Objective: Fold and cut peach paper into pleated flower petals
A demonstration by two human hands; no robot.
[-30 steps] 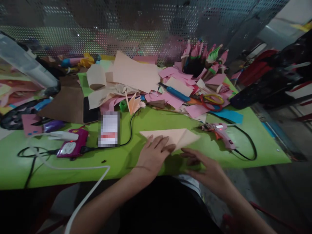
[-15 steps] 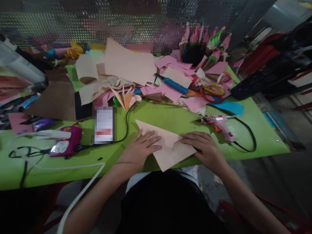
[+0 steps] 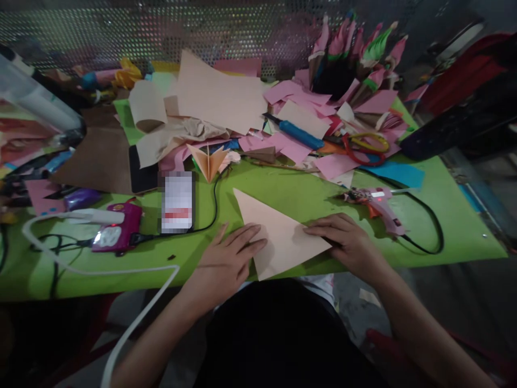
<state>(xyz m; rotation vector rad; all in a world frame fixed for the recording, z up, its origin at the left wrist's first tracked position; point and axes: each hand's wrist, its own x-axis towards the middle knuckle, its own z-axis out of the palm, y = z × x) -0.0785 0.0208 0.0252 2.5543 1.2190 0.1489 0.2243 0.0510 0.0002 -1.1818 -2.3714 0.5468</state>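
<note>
A small craft workspace

Coloured paper scraps [image 3: 294,149] heap across the upper middle of a green table [image 3: 278,183], with scissors [image 3: 367,150] and a blue-handled cutter [image 3: 301,134] among them; a glue gun [image 3: 383,207] lies right of centre, a power strip [image 3: 128,222] sits at left, and a mesh screen [image 3: 226,32] runs along the top

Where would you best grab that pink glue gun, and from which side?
Probably by the handle of the pink glue gun, with the right hand, from the near side: the handle slants toward the near table edge, while the nozzle, possibly hot given the glowing red light, points left.
</note>
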